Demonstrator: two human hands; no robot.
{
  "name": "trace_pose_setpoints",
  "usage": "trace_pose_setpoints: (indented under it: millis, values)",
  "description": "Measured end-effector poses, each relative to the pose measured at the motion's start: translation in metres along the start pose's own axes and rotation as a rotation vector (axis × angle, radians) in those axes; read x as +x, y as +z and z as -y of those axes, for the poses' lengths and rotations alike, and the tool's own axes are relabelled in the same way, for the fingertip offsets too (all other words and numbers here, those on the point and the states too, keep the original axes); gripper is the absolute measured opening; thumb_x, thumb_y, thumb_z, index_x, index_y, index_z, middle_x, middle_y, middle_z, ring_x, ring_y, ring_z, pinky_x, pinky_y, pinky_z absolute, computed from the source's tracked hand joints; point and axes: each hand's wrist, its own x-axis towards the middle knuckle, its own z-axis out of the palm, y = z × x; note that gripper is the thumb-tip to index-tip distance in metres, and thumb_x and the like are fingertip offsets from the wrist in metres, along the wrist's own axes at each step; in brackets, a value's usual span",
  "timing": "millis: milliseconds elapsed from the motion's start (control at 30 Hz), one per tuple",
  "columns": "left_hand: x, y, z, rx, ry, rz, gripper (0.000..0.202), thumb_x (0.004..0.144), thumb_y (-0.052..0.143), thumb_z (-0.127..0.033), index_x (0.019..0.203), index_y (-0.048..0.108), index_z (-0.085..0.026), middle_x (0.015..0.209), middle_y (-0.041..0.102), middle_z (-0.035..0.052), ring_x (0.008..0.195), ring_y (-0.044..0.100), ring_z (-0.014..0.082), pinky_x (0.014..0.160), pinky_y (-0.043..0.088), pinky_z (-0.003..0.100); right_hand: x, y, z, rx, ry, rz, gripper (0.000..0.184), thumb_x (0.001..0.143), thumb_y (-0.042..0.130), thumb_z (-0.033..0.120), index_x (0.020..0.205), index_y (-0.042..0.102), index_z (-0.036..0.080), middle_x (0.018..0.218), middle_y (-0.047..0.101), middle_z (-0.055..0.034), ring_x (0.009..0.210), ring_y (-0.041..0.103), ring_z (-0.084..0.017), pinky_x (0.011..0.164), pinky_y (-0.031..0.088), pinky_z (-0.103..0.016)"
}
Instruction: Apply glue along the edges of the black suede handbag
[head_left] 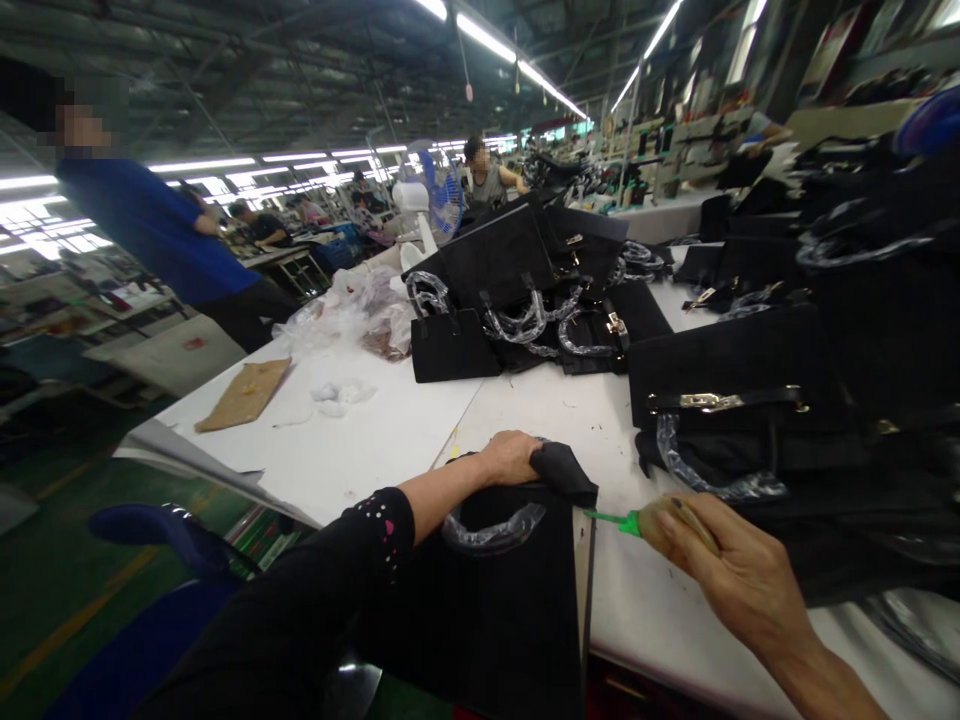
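Note:
My left hand (pixel 511 457) is closed over the top edge of a black handbag (pixel 510 600) that hangs over the near edge of the white table (pixel 375 430). Its plastic-wrapped handle (pixel 491 532) curves just below my wrist. A folded black flap (pixel 564 470) sticks up beside my fingers. My right hand (pixel 720 560) grips a green-handled tool (pixel 616 520), its tip pointing left toward the bag's flap.
Black handbags with wrapped handles are piled at the right (pixel 750 390) and further back (pixel 525 290). A brown cardboard piece (pixel 244 393), crumpled plastic (pixel 352 310) and a fan (pixel 435 200) lie beyond. A person in blue (pixel 157 230) stands at left; a blue chair (pixel 157 525) is below.

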Motion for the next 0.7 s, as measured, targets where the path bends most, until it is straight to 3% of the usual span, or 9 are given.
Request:
trace_pose_setpoints:
  millis: [367, 700]
  values:
    - [-0.004, -0.003, -0.002, -0.021, 0.010, 0.002, 0.036, 0.088, 0.054, -0.056, 0.106, 0.075, -0.033, 0.105, 0.077, 0.0009, 0.096, 0.072, 0.0231, 0.076, 0.051, 0.026, -0.002, -0.001, -0.002, -0.015, 0.019, 0.018, 0.023, 0.096, 0.054, 0.042, 0.094, 0.069, 0.024, 0.084, 0.070, 0.0017, 0.073, 0.067, -0.014, 0.068, 0.050, -0.023]
    - [-0.007, -0.010, -0.010, 0.007, -0.011, 0.019, 0.029, 0.086, 0.056, -0.048, 0.091, 0.075, -0.027, 0.098, 0.078, 0.0029, 0.094, 0.072, 0.0246, 0.078, 0.052, 0.028, -0.001, 0.002, 0.001, -0.012, -0.005, 0.003, 0.027, 0.096, 0.053, 0.043, 0.098, 0.070, 0.022, 0.089, 0.072, -0.0022, 0.079, 0.070, -0.017, 0.075, 0.051, -0.026]
